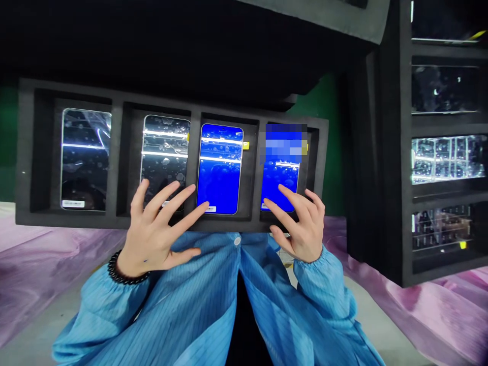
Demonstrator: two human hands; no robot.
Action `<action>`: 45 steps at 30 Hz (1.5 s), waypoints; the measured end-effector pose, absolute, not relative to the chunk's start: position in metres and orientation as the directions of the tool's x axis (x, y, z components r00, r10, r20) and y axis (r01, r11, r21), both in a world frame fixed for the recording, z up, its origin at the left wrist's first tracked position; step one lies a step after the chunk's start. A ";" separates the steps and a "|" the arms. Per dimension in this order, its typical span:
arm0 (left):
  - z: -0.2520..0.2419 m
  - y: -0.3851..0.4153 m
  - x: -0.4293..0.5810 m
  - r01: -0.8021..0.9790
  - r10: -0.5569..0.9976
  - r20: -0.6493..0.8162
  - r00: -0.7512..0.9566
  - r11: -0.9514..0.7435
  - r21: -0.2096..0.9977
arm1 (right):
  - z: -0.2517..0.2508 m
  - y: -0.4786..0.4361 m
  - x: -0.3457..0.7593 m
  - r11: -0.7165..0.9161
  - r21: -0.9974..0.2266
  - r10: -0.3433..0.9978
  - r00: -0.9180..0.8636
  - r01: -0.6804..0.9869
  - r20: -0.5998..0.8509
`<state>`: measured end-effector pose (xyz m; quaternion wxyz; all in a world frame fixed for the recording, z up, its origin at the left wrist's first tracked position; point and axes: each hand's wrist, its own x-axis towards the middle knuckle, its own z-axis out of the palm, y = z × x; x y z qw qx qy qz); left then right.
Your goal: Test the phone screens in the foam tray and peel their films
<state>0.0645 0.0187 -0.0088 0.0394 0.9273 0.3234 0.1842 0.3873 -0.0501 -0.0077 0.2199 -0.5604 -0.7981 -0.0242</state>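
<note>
Before me lies a black foam tray point(72, 218) with a row of compartments holding phone-sized screens. My left hand point(158, 229) is open with fingers spread, over a dark screen point(165, 142) and the lower left corner of a lit blue screen point(220, 178). My right hand point(301, 223) is also open, its fingertips at the lower part of another blue screen point(280, 178), whose top is blurred out. At the far left sits a dark screen point(86, 168) with a white label. Whether the fingertips press on the glass, I cannot tell.
To the right stands another black tray point(407, 274) with several glossy screens point(446, 160). Behind my tray is a dark area with a grey foam edge point(343, 20). Pink sheeting point(453, 310) lies at both sides, and green surface point(331, 147) shows beyond the tray.
</note>
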 end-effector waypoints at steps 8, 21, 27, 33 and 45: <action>-0.009 0.018 0.063 0.584 0.633 0.334 0.698 -0.774 0.247 | -0.010 -0.051 0.389 0.384 -0.265 0.865 -0.244 0.885 0.438; -0.012 0.019 0.065 0.579 0.606 0.369 0.704 -0.792 0.194 | -0.014 -0.053 0.387 0.375 -0.285 0.863 -0.220 0.882 0.454; -0.007 0.022 0.069 0.601 0.690 0.349 0.634 -0.724 0.339 | 0.006 -0.042 0.407 0.259 -0.514 0.946 -0.107 0.818 0.306; 0.003 0.039 0.112 0.553 0.682 0.375 0.627 -0.730 0.403 | 0.015 0.030 0.437 0.077 -0.422 0.976 0.019 0.904 0.217; 0.008 0.054 0.135 0.507 0.692 0.312 0.651 -0.702 0.501 | 0.024 0.068 0.437 0.116 -0.455 0.987 -0.052 0.883 0.150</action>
